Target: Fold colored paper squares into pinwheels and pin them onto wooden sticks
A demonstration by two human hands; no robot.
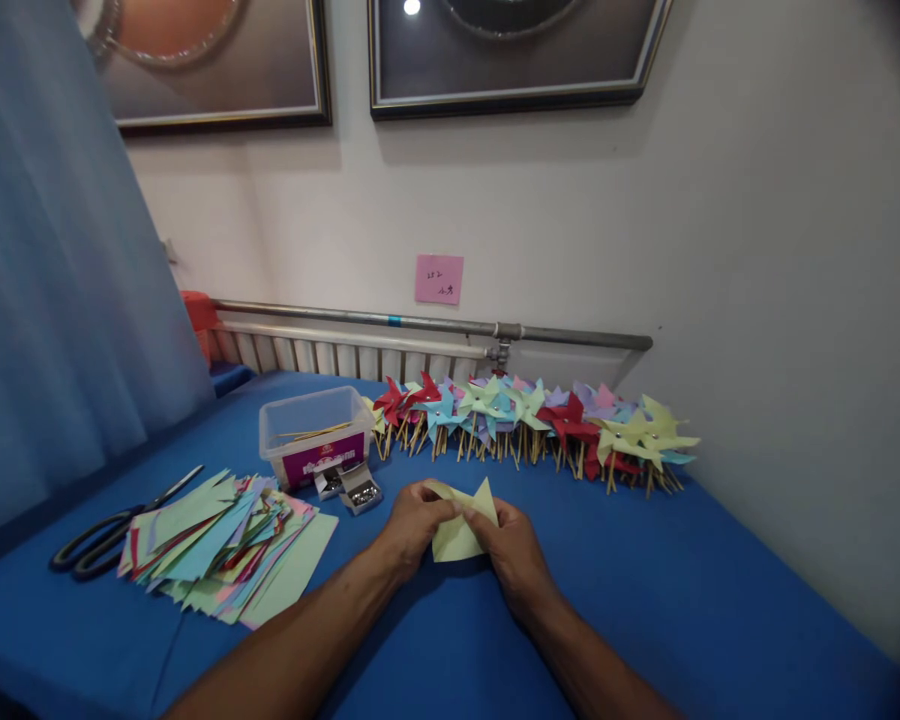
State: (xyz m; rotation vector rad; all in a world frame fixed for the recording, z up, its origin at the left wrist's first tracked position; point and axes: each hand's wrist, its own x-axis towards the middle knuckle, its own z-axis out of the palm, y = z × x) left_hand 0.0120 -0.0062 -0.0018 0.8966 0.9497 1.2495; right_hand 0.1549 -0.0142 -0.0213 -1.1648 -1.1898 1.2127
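We see both hands meeting over the blue table [645,600], near its middle. The left hand [412,525] and the right hand [514,550] each pinch one side of a pale yellow paper [457,530], fingers curled in and pressed on its edges. The paper sits between the two hands, just above the table, with one pointed corner sticking up at the far side.

To the left of the hands lies a loose stack of cut papers [225,545] in many colours. Left of that stack lie black scissors [112,530]. Beyond the stack stands a clear plastic box [315,435] with thin sticks inside, and just near of it sit two small open boxes of pins [349,487].

Along the far edge, against the wall, we see a long row of pinwheels [532,420] on sticks, red, blue, green, purple and yellow, running to the right. A pink note [439,279] is stuck to the wall above a pipe [435,325].
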